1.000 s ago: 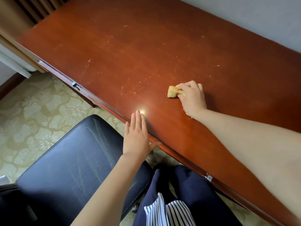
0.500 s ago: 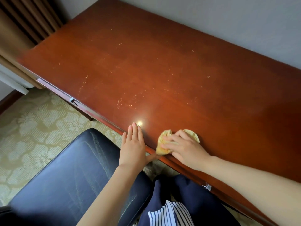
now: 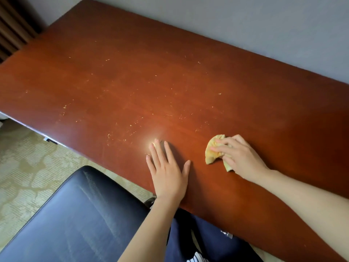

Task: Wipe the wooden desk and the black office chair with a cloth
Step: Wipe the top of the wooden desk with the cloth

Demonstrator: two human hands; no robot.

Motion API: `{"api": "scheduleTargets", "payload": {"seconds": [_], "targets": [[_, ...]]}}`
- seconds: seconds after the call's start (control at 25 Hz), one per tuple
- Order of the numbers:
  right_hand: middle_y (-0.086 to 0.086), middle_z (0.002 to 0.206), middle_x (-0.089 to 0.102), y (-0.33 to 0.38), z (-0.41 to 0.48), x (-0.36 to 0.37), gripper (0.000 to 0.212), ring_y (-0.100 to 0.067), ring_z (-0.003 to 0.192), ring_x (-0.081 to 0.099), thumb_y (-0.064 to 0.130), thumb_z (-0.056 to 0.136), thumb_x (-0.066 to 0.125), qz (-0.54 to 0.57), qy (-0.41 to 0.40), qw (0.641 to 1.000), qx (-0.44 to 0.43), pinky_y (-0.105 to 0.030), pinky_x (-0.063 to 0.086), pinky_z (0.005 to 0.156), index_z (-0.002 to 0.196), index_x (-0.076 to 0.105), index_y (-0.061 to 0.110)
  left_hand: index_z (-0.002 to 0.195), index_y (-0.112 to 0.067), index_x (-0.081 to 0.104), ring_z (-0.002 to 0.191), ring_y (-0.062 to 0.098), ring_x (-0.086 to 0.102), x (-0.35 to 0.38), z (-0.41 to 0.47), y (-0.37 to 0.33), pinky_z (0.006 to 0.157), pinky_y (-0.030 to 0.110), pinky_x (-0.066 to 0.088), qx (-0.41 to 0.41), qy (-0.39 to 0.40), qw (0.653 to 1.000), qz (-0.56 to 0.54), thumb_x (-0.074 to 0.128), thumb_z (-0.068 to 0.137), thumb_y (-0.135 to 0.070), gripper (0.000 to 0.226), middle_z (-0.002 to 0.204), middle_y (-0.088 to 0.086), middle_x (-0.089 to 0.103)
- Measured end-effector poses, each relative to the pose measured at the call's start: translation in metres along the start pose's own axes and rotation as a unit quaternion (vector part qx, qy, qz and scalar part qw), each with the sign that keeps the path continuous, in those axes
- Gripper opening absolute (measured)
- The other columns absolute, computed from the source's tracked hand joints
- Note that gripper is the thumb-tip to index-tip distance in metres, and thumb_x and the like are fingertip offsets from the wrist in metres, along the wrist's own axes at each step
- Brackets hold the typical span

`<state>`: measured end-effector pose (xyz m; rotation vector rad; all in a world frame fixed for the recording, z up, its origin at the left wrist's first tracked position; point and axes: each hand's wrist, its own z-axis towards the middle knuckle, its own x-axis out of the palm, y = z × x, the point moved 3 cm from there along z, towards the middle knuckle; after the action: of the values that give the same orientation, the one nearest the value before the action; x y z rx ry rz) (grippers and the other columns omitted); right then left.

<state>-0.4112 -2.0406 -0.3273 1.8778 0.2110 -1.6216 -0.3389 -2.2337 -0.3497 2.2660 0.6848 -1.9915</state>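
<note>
One broad reddish-brown wooden desk (image 3: 170, 82) fills most of the view, flecked with pale scratches. Below its near edge sits the black padded office chair (image 3: 75, 220). On the desk near that edge, the left hand (image 3: 168, 173) lies flat, fingers straight and spread. Just beside it, the right hand (image 3: 239, 157) presses a crumpled yellow cloth (image 3: 213, 154) down, fingers curled over it.

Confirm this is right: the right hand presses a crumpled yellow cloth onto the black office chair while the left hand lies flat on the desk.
Wrong place. In the head view the right hand presses the crumpled yellow cloth onto the reddish-brown wooden desk, not the chair. The left hand lies flat there.
</note>
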Motion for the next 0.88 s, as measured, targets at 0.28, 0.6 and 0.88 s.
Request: {"api": "scheduleTargets", "payload": {"seconds": [0.28,0.6,0.88], "targets": [[0.000,0.121,0.057,-0.035,0.085,-0.007,0.030,-0.021,0.106,0.042,0.013,0.090,0.061,0.034,-0.122,0.977,0.171,-0.030,0.040,0.091,0.119,0.065,0.019,0.152,-0.010,-0.007,0.144,0.021,-0.022,0.014,0.021,-0.012,0.116,0.045,-0.013,-0.056,-0.068,0.996,0.005,0.004,0.092,-0.060,0.079,0.158,0.012,-0.014],[-0.002,0.115,0.063,0.026,0.118,0.017,0.031,-0.028,0.097,0.049,0.012,0.086,0.064,0.021,-0.107,0.994,0.006,-0.040,0.046,0.084,0.115,0.067,0.019,0.152,-0.009,-0.001,0.146,0.022,-0.015,0.015,0.021,-0.012,0.118,0.039,-0.011,-0.053,-0.078,0.996,0.002,0.009,0.093,-0.057,0.077,0.159,0.013,-0.008],[-0.002,0.119,0.065,0.006,0.048,0.009,0.042,-0.023,0.087,0.057,0.006,0.074,0.077,0.021,-0.008,0.982,-0.186,-0.040,0.054,0.076,0.114,0.069,0.016,0.152,-0.010,-0.002,0.146,0.021,-0.016,0.015,0.021,-0.012,0.117,0.039,-0.013,-0.044,-0.082,0.996,0.007,0.008,0.091,-0.061,0.080,0.159,0.012,-0.009]]}}
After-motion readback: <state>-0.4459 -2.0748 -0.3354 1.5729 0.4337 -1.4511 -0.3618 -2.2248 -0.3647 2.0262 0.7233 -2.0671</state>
